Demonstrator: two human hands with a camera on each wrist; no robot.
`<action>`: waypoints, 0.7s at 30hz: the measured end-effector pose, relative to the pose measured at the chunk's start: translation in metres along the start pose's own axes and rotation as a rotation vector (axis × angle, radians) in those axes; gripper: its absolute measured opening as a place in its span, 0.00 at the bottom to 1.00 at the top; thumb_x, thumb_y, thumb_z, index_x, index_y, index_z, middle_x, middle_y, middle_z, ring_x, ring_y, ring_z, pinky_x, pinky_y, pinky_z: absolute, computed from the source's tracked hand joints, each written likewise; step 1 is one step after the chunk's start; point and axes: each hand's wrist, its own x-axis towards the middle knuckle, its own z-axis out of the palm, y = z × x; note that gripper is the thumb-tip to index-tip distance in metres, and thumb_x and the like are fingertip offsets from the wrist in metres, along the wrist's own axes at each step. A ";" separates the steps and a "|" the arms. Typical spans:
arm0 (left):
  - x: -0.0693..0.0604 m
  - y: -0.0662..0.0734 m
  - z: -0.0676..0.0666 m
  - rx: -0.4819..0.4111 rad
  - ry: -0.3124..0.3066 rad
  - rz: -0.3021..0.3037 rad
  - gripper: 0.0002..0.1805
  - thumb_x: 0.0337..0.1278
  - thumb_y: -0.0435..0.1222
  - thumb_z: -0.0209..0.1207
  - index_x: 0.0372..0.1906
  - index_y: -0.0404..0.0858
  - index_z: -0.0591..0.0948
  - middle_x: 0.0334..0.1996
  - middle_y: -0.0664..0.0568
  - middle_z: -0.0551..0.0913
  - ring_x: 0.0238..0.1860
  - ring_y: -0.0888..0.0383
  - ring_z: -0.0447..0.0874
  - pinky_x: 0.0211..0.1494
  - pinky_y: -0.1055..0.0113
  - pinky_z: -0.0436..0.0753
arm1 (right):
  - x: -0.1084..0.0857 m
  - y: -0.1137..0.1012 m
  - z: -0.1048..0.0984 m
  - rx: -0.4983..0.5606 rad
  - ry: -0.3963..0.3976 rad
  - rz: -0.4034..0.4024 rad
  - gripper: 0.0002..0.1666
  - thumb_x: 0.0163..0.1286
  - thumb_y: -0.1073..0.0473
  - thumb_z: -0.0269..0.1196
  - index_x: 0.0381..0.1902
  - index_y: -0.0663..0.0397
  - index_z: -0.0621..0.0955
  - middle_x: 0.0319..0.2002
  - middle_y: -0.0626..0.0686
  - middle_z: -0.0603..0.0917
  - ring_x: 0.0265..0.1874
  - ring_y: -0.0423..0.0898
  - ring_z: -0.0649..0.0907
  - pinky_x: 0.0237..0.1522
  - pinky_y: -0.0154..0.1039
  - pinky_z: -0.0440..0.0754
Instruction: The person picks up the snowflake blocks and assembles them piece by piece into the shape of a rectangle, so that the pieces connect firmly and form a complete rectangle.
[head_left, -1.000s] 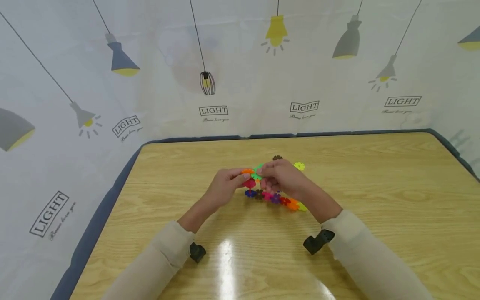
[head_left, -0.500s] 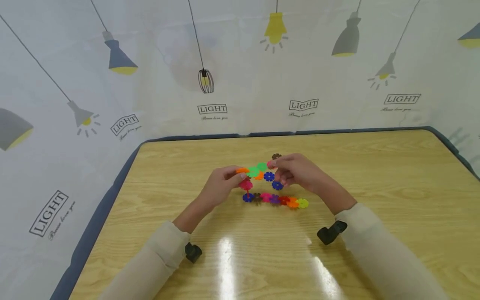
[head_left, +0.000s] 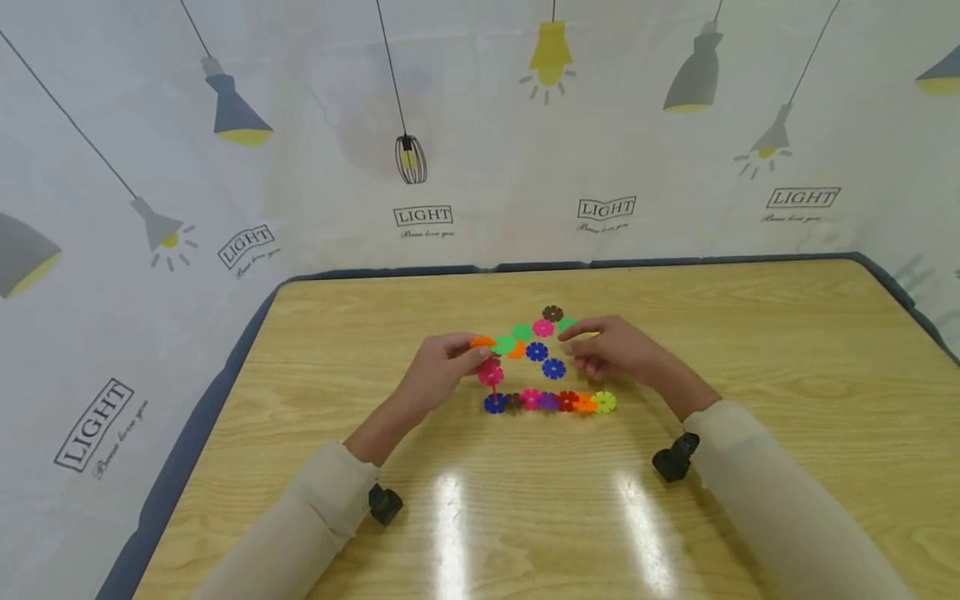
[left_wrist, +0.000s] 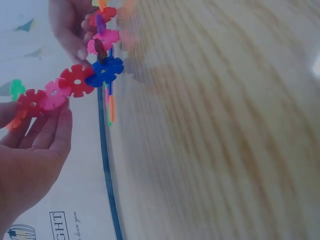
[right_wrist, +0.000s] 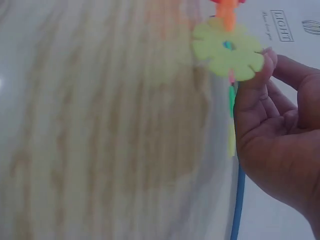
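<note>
A chain of interlocking flower-shaped discs is raised at its left end, where my left hand (head_left: 446,367) pinches it near an orange disc (head_left: 483,342). A light green disc (head_left: 504,344) sits at that upper end. Below the fingers the chain runs through red discs (left_wrist: 76,81) to a blue disc (head_left: 495,403), then right to a yellow disc (head_left: 603,402). My right hand (head_left: 618,350) hovers at the right with thumb and index finger apart, beside a loose green disc (head_left: 567,324). I cannot tell if it touches that disc.
Loose discs lie behind the chain: a brown disc (head_left: 552,313), a pink disc (head_left: 543,327), a green disc (head_left: 522,332), an orange disc (head_left: 517,349) and two blue discs (head_left: 553,368). The wooden table (head_left: 375,308) ends at a lamp-printed sheet (head_left: 495,167).
My right hand has let go of the light green disc at the chain's upper end and moved right over the loose discs. The left hand keeps its pinch, and the chain's lower row has straightened slightly.
</note>
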 end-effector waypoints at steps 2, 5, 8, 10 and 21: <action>0.000 0.001 0.000 -0.001 0.000 -0.011 0.15 0.70 0.37 0.55 0.50 0.30 0.83 0.44 0.40 0.87 0.46 0.52 0.86 0.54 0.60 0.82 | 0.002 0.003 0.002 -0.027 -0.028 0.008 0.22 0.70 0.57 0.61 0.59 0.59 0.77 0.26 0.56 0.82 0.16 0.43 0.76 0.25 0.36 0.82; 0.000 0.001 0.000 0.003 0.004 -0.022 0.14 0.70 0.36 0.55 0.49 0.30 0.84 0.43 0.41 0.87 0.46 0.53 0.86 0.55 0.60 0.82 | 0.003 0.006 0.006 -0.085 -0.055 0.005 0.21 0.69 0.57 0.62 0.58 0.57 0.77 0.25 0.55 0.82 0.15 0.43 0.76 0.23 0.36 0.81; 0.001 0.001 0.000 0.009 0.008 -0.025 0.14 0.69 0.36 0.56 0.49 0.30 0.84 0.43 0.41 0.87 0.46 0.53 0.86 0.54 0.60 0.82 | 0.004 0.004 0.010 -0.140 -0.073 -0.007 0.21 0.68 0.56 0.64 0.57 0.57 0.78 0.23 0.55 0.82 0.15 0.44 0.75 0.21 0.35 0.79; 0.001 0.000 0.000 0.007 0.007 -0.026 0.14 0.69 0.36 0.56 0.49 0.30 0.84 0.43 0.41 0.87 0.46 0.54 0.86 0.54 0.60 0.82 | 0.004 0.001 0.013 -0.193 -0.082 -0.016 0.22 0.66 0.56 0.65 0.55 0.58 0.78 0.22 0.54 0.81 0.14 0.44 0.75 0.20 0.35 0.78; 0.003 0.000 0.001 0.025 -0.014 -0.010 0.15 0.69 0.36 0.56 0.48 0.28 0.83 0.41 0.40 0.87 0.43 0.53 0.86 0.55 0.58 0.82 | 0.005 -0.007 0.022 -0.383 -0.059 0.004 0.19 0.65 0.56 0.67 0.50 0.58 0.76 0.17 0.51 0.76 0.14 0.44 0.74 0.19 0.35 0.74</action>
